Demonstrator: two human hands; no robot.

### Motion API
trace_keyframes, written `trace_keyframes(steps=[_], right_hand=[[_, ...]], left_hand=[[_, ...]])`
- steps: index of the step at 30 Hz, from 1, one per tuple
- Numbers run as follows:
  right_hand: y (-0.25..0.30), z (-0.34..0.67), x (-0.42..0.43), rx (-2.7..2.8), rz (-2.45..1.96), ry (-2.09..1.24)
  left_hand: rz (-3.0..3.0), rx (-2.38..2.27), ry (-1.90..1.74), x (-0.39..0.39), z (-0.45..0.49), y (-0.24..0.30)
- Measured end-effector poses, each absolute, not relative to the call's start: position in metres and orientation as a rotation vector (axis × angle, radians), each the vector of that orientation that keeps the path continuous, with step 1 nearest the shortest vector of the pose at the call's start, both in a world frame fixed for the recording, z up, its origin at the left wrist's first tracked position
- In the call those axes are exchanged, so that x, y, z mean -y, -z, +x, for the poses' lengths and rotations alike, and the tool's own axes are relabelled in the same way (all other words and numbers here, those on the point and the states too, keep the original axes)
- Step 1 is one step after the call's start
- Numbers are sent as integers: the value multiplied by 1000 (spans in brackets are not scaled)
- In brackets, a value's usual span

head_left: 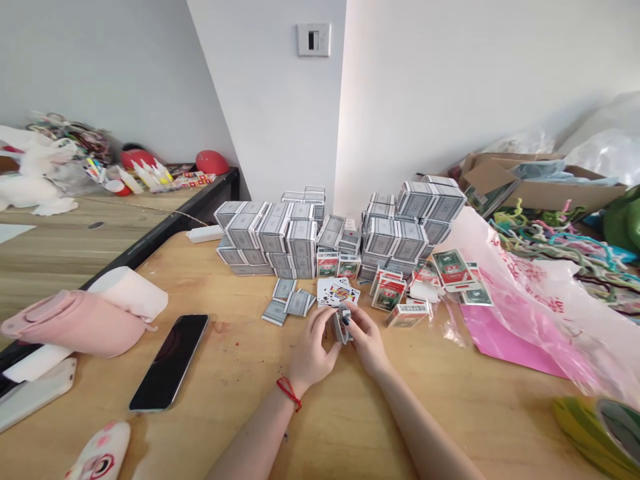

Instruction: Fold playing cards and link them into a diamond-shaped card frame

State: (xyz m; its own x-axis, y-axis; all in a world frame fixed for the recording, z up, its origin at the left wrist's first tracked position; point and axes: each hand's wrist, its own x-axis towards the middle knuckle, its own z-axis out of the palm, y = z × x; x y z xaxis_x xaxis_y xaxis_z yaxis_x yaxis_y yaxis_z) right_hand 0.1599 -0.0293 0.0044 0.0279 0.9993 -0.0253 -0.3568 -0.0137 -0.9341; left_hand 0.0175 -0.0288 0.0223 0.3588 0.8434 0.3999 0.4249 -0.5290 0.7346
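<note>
Both hands (313, 351) pinching cards (341, 329); card boxes (389, 293) nearby, contents hidden; cardboard box (555, 195) holds pale-blue material (575, 171).

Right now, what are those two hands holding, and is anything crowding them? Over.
Left hand, right hand: both on a card bundle. Face-up cards close beyond; boxes off to the right.

Left hand (311, 352) and right hand (367, 339) hold cards (340, 331) (1 red bracelet (289, 391)).
</note>
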Motion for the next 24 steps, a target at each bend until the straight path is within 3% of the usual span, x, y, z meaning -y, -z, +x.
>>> trace_keyframes(steps=[24], right_hand=[[-7,158,29,847,-917,-1346]], left_hand=[[2011,-1069,-1109,31,20,-17]])
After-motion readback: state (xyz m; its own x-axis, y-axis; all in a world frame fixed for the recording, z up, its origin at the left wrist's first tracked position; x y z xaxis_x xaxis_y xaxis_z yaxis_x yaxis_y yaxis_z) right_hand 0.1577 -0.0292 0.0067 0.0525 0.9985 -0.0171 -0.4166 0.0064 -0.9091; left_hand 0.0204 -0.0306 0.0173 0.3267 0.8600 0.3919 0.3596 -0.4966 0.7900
